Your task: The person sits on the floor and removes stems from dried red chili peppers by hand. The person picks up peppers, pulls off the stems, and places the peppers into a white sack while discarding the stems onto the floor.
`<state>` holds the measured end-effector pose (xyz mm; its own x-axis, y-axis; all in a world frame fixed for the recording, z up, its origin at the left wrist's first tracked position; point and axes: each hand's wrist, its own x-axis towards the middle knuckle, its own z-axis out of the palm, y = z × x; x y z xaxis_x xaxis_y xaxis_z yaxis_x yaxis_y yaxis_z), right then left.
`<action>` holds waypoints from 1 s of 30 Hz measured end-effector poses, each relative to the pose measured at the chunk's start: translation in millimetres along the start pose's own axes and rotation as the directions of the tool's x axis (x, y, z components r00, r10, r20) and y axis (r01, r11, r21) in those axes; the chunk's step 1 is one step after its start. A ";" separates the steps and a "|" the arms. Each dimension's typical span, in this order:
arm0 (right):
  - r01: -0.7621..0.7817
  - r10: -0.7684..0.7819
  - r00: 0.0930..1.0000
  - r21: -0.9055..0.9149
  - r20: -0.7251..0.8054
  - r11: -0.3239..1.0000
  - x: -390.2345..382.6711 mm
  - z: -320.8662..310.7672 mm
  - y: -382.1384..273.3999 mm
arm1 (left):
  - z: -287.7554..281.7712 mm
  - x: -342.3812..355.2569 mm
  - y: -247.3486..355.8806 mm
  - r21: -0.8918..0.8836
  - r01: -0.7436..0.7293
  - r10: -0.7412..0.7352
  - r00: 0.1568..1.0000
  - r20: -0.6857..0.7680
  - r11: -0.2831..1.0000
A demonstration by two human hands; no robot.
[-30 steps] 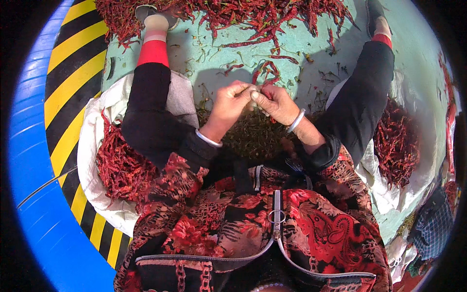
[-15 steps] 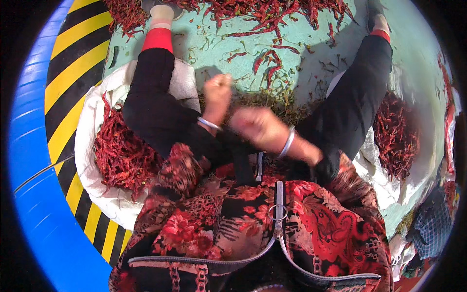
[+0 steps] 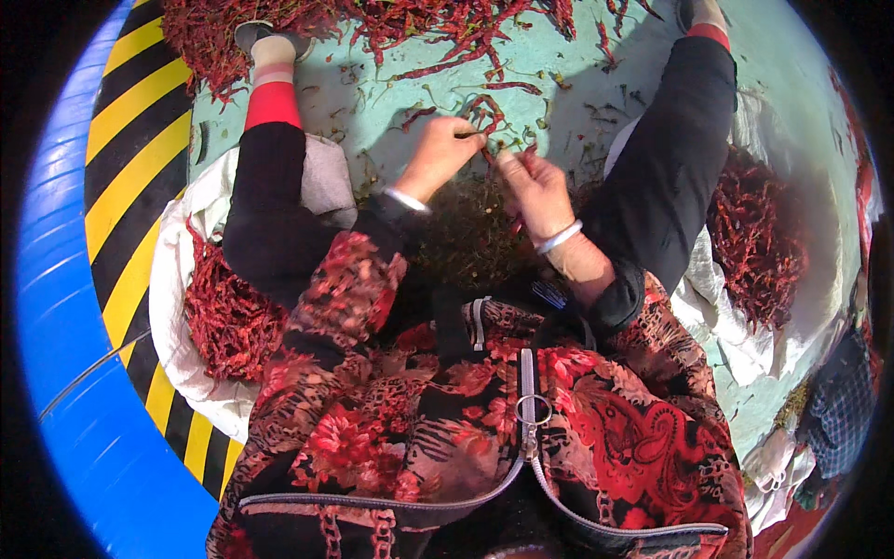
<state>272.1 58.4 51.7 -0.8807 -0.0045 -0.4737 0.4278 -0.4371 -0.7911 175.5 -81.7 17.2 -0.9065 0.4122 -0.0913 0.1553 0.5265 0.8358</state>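
Note:
My two hands are close together over the floor between my legs. My left hand [image 3: 441, 154] is closed in a pinch, thumb against forefinger; what it grips is too small to make out. Just beyond its fingertips lies a curled dried red chili [image 3: 486, 108]. My right hand [image 3: 540, 194] is closed, thumb and forefinger pressed together, with bits of a dried red chili showing at its fingers and under the palm. Beneath both hands spreads a dark heap of stems and scraps [image 3: 466, 238].
A large pile of dried chilies [image 3: 438, 28] covers the far floor. White sacks of chilies stand by my left leg [image 3: 186, 270] and right leg [image 3: 694, 303]. Loose stems dot the pale green floor [image 3: 391, 112]. A blue surface with a yellow-black striped border [image 3: 140, 205] curves along the left.
Both hands have moved forward and opened out from near my lap, where they were blurred fists, to a pinch by the curled chili. The whole view has shifted slightly.

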 end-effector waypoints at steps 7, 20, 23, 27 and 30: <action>0.155 -0.152 0.988 -0.110 0.036 0.982 6.2 4.1 14.8 | -7.5 -81.6 39.4 -0.076 -0.084 0.094 0.986 0.136 0.994; 0.127 0.002 0.950 -0.390 0.314 0.912 -4.4 7.3 4.2 | -15.9 -69.7 31.9 -0.236 -0.153 0.153 0.988 -0.017 0.960; 0.412 -0.188 0.881 -0.510 0.433 0.755 -2.6 11.4 3.4 | -26.2 -71.3 26.5 -0.167 -0.099 0.113 0.991 0.075 0.981; 0.530 -0.198 0.840 -0.842 0.505 0.102 -7.3 15.3 -8.2 | -31.3 -77.8 30.1 -0.097 0.021 -0.010 0.994 0.110 0.995; 0.475 -0.149 0.875 -0.877 0.461 0.074 5.2 4.2 2.3 | -30.5 -85.8 65.6 -0.300 -0.206 0.257 0.956 0.144 0.931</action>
<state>267.6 53.6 49.1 -0.9280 -0.3534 -0.1177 -0.2083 0.7545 -0.6224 251.6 -105.1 96.4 -0.7699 0.6362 0.0502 0.2135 0.1826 0.9597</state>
